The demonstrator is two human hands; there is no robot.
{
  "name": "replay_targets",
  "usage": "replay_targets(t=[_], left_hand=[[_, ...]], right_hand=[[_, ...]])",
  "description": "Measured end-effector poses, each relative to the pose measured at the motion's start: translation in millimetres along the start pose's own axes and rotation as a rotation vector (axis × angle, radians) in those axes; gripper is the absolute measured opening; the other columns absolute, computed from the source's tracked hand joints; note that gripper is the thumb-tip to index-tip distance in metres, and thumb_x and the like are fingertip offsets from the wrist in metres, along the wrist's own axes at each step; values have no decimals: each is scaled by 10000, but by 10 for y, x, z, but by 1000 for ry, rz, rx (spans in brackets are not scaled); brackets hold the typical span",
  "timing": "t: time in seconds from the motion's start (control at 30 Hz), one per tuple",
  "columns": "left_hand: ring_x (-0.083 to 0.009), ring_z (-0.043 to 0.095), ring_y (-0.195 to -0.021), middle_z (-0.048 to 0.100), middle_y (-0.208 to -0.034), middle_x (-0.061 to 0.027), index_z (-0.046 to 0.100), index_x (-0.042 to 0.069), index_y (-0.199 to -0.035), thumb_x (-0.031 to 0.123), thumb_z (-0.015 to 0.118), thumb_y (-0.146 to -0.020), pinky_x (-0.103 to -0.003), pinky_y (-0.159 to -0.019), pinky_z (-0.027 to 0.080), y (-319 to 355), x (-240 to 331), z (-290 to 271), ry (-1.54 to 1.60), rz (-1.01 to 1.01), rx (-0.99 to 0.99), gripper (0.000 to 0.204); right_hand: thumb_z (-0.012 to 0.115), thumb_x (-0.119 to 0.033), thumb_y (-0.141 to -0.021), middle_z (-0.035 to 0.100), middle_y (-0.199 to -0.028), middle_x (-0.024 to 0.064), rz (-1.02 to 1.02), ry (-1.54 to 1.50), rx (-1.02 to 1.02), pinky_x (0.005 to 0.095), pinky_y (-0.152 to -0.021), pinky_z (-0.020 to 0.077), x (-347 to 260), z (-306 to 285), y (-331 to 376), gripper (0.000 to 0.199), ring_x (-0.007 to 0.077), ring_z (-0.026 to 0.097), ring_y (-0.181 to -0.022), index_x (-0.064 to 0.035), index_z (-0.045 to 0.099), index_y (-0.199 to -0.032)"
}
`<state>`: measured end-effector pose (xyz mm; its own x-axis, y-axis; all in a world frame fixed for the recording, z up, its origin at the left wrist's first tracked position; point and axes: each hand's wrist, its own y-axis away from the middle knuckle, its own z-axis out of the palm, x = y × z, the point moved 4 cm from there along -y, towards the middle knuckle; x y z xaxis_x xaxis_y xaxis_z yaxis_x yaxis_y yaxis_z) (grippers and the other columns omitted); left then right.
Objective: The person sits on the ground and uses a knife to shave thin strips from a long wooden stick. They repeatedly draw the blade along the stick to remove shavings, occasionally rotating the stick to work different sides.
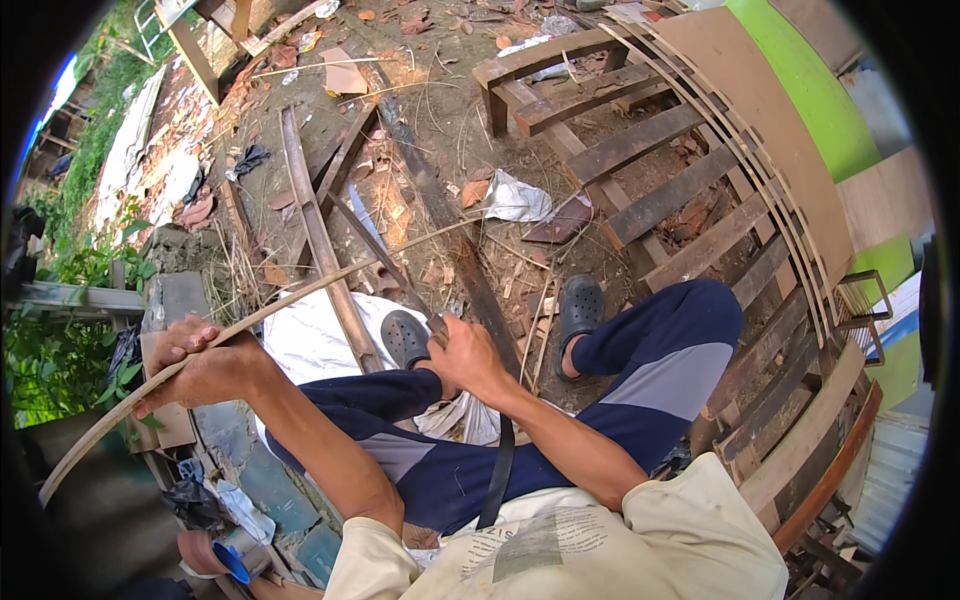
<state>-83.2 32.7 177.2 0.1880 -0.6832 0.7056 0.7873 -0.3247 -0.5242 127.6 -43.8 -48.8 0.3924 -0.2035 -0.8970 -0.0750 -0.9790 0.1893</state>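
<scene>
A long, thin tan strip (300,293), wood or bamboo by its look, slants from the lower left up to the middle of the picture. My left hand (205,372) is closed around it near its lower-left end, palm turned up. In my right hand (468,357), in front of my lap, is the handle of a long knife (437,324). Its dark, narrow blade (365,228) points up and to the left, crossing the strip. Whether the blade touches the strip I cannot tell.
On the right stands a slatted wooden bench (650,205) with several thin strips (745,125) along it. Dark planks (435,195), a grooved wood piece (325,240), a white cloth (300,335) and shavings lie on the ground around my dark clogs (580,312).
</scene>
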Motion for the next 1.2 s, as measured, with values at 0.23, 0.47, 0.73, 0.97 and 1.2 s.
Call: replay_targets(t=[0.23,0.47,0.73,0.97,1.2], left_hand=[[-112,339,-408,339,-467,-3,379,131,-602,769,113,-918,-212,-388,318,55,49,11,-82,-12,91,760],[-129,365,-418,350,-482,-13,395,117,-621,777,140,-913,-232,-393,345,10,12,-62,-124,-21,169,765],[-130,353,-417,343,-489,-20,403,104,-638,757,160,-929,-224,-405,342,20,10,-43,-108,-47,196,755],[-120,346,-412,338,-488,-12,398,110,-634,763,171,-925,-220,-406,336,74,81,-3,-97,-44,188,750],[-131,366,-432,351,-499,-15,397,110,-639,764,155,-927,-245,-426,369,2,-10,-53,-120,-68,207,754]], right_hand=[[656,-157,-818,631,-660,246,-157,-25,-75,497,-631,517,-613,-20,160,202,453,646,-670,1,584,-921],[665,-165,-814,635,-655,247,-117,82,-34,507,-632,528,-503,-75,48,213,455,644,-658,-4,591,-932],[653,-163,-814,665,-704,232,-20,197,31,499,-689,532,-28,15,-65,237,438,662,-704,34,601,-936],[689,-207,-800,645,-707,273,-160,90,-114,546,-689,519,-507,-65,126,282,477,650,-724,-7,583,-968],[666,-199,-806,641,-714,282,4,90,-8,538,-679,520,151,-65,-180,234,479,647,-737,5,618,-909]])
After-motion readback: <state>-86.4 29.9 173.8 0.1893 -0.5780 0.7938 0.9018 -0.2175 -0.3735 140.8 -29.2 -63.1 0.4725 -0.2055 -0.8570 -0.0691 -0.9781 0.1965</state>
